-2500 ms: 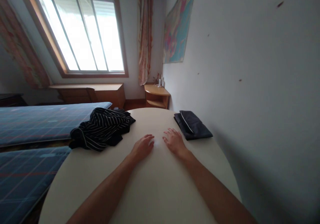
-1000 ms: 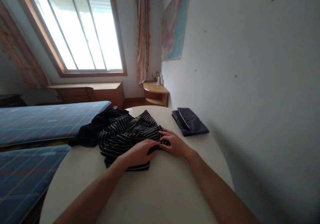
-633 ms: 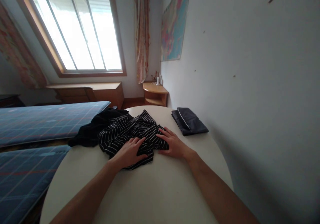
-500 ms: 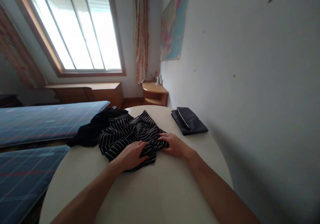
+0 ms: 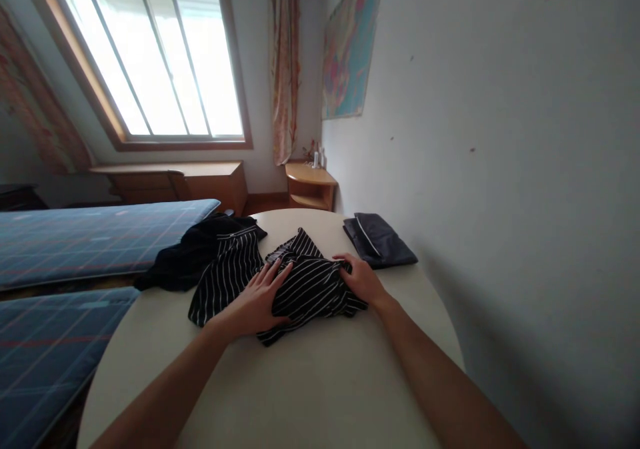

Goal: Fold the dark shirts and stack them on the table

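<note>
A black shirt with thin white stripes (image 5: 313, 289) lies rumpled on a round cream table (image 5: 320, 382). My left hand (image 5: 254, 307) rests on its middle, fingers spread over the cloth. At the right end of the shirt, my right hand (image 5: 364, 281) has its fingers curled over a bunched edge and grips it. Part of the striped cloth spreads out to the left of my left hand. Behind it, a plain black garment (image 5: 175, 259) lies over the table's left edge. My left hand and forearm hide some of the striped cloth.
A folded dark cloth item with a pale edge line (image 5: 385, 242) lies at the table's right side, close to the white wall (image 5: 525, 202). Blue plaid mattresses (image 5: 100, 242) stand left of the table. Beyond are a wooden desk (image 5: 210, 175) and a corner shelf (image 5: 313, 175).
My right hand has moved right, drawing out the shirt's right end. The striped cloth lies flatter and wider. My left hand has shifted slightly forward with its fingers more spread.
</note>
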{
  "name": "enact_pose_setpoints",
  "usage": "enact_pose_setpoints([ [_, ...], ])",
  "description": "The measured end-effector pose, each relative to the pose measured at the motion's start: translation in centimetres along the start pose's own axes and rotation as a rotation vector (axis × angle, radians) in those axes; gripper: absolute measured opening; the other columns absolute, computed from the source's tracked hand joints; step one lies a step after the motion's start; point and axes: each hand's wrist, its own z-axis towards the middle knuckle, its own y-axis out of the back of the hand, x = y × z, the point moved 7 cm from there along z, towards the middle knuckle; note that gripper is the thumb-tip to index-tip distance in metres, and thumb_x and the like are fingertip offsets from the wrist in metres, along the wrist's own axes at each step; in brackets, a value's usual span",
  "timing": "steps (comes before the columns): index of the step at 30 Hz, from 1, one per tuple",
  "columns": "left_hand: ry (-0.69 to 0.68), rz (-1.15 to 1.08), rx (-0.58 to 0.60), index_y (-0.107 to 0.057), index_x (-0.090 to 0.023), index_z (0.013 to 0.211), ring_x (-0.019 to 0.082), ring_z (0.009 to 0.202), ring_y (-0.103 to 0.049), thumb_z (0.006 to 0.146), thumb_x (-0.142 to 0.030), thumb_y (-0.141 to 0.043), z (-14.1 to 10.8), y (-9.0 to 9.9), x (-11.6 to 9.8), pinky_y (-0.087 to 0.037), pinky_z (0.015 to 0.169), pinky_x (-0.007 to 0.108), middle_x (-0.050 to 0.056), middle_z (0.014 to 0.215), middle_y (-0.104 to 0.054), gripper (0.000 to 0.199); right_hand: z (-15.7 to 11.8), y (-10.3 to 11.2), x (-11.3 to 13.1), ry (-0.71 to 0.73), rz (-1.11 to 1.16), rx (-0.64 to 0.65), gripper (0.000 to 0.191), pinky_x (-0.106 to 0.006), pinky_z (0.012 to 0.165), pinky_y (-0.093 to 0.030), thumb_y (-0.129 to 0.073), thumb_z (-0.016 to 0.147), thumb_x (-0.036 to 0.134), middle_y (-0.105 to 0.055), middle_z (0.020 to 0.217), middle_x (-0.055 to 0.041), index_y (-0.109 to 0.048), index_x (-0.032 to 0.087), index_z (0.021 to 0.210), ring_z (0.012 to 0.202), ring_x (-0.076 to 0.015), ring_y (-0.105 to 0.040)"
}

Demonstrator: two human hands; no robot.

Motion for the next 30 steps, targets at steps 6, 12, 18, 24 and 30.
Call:
enact_pose_setpoints([
  [6, 0.042, -0.078, 0.022, -0.035, -0.026, 0.151, 0.030, 0.122, -0.058, 0.087, -0.036, -0.061, 0.7, -0.6, 1.4, -0.043, 0.103, 0.042, 0.010, 0.134, -0.062, 0.070, -0.5, -1.6, 1.0, 0.195, -0.010, 0.167, 0.051, -0.043, 0.115, -0.035, -0.047, 0.084, 0.011, -0.060, 0.138, -0.0071, -0.062, 0.023, 0.131, 0.130, -0.0219, -0.053],
  [12, 0.020, -0.481, 0.189, -0.063, -0.021, 0.124, 0.025, 0.099, -0.068, 0.087, -0.040, -0.060, 0.5, 1.0, -0.2, -0.052, 0.090, 0.035, 0.004, 0.110, -0.073, 0.041, -0.9, -1.7, 1.9, 0.092, 0.080, 0.346, 0.030, -0.038, 0.091, -0.050, -0.046, 0.093, 0.026, -0.075, 0.102, -0.0045, -0.073, 0.019, 0.105, 0.097, -0.0243, -0.067],
  [18, 0.190, -0.431, -0.155, -0.061, -0.020, 0.126, 0.026, 0.107, -0.065, 0.085, -0.047, -0.062, 1.1, 3.1, 2.6, -0.049, 0.099, 0.040, 0.007, 0.119, -0.070, 0.049, 0.1, -0.4, 1.0, 0.006, 0.210, 0.130, 0.033, -0.037, 0.089, -0.050, -0.049, 0.094, 0.041, -0.073, 0.099, -0.0063, -0.071, 0.017, 0.101, 0.094, -0.0235, -0.066],
  [24, 0.200, -0.204, -0.265, -0.060, -0.021, 0.124, 0.026, 0.110, -0.065, 0.091, -0.048, -0.053, 0.8, 3.7, 3.1, -0.047, 0.101, 0.040, 0.009, 0.120, -0.069, 0.044, 0.5, 0.3, -3.0, -0.165, 0.133, -0.029, 0.035, -0.037, 0.084, -0.053, -0.047, 0.090, 0.026, -0.073, 0.101, -0.0078, -0.065, 0.019, 0.120, 0.084, -0.0198, -0.067],
  [30, 0.108, -0.184, 0.001, -0.053, -0.024, 0.139, 0.030, 0.120, -0.061, 0.087, -0.052, -0.058, 0.3, 1.4, 2.7, -0.047, 0.101, 0.040, 0.009, 0.131, -0.065, 0.059, -0.3, -0.2, -0.4, 0.013, 0.203, 0.183, 0.042, -0.043, 0.098, -0.049, -0.060, 0.086, 0.028, -0.064, 0.129, -0.0100, -0.062, 0.020, 0.128, 0.113, -0.0247, -0.061],
])
